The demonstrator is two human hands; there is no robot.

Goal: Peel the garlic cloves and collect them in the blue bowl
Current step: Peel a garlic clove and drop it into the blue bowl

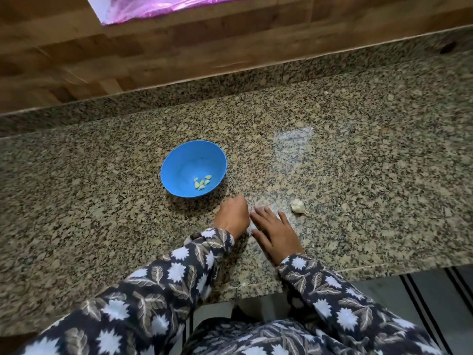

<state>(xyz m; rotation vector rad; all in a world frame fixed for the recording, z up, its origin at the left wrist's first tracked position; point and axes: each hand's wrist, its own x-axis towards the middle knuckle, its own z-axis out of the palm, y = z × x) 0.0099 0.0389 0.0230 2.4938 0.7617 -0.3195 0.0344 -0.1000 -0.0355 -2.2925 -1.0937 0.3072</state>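
1. Done so far: approx 6 peeled cloves (202, 182), pale yellow-green, loose in the bottom of the blue bowl (176, 162). Bowl upright, roughly mid-desk, just beyond the hands.
2. Left to do: 1 piece of unpeeled garlic (298, 206), white papery skin on, w/ a short tail. Lying on the desk (102, 190) toward the front edge, right of the bowl & well apart from it. Probably several cloves inside; can't count from here.
3. Left hand (233, 217): fingers curled under into a loose fist, knuckles up, just in front of the bowl, not touching it. Can't tell whether pinching a clove, skin or nothing; palm side hidden.
4. Right hand (276, 233): fingers (268, 217) straight & spread, palm down, on or just over the desk, holding nothing. Just beside the left hand, near the garlic piece but not touching it. Small whitish blur at the fingertips, maybe loose skin; too smeared to say.
5. Judgement: task partway, 1 small batch in, not finished. Remaining: pick up the garlic piece, break apart, strip skins, drop cloves in the bowl.
6. Elsewhere: wood-look wall (76, 60) behind the desk's back edge, shiny pink sheet (153, 6) at top, patterned sleeves (179, 278).
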